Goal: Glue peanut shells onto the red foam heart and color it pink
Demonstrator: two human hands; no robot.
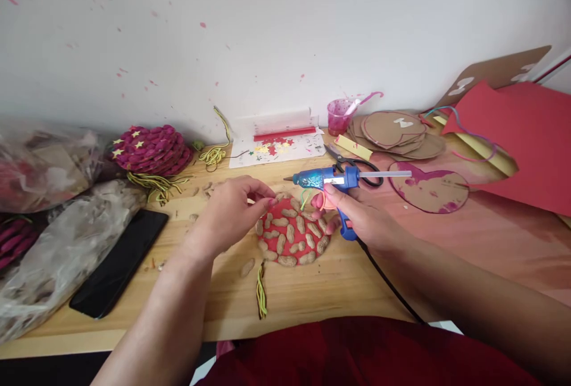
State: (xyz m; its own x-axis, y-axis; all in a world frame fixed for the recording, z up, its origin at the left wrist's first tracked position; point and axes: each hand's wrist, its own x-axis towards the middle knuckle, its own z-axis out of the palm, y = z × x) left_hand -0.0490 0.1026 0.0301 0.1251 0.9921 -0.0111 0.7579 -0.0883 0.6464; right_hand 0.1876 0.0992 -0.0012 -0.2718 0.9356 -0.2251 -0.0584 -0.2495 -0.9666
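Observation:
A round red disc (pixel 292 207) lies on the wooden table, its face covered with several peanuts (pixel 290 232) in their shells. My left hand (pixel 236 210) is at the disc's upper left rim, thumb and index finger closed round a peanut at the edge, which they partly hide. In my right hand (pixel 357 210) is a blue glue gun (pixel 319 178), held over the disc's upper right with its nozzle pointing left and a clear glue stick out of its back. A yellow-green yarn tassel (pixel 261 294) hangs from the disc's lower edge; a loose peanut (pixel 247 267) lies beside it.
Left are a black phone (pixel 120 261), plastic bags (pixel 49 273) and stacked purple yarn-covered discs (pixel 154 151). Behind lie star sequins on white paper (pixel 276 151), a paint cup (pixel 341 115), scissors (pixel 370 166) and cardboard discs (pixel 395 130). Red paper (pixel 526 142) is at right. The gun's cord (pixel 392 285) runs toward me.

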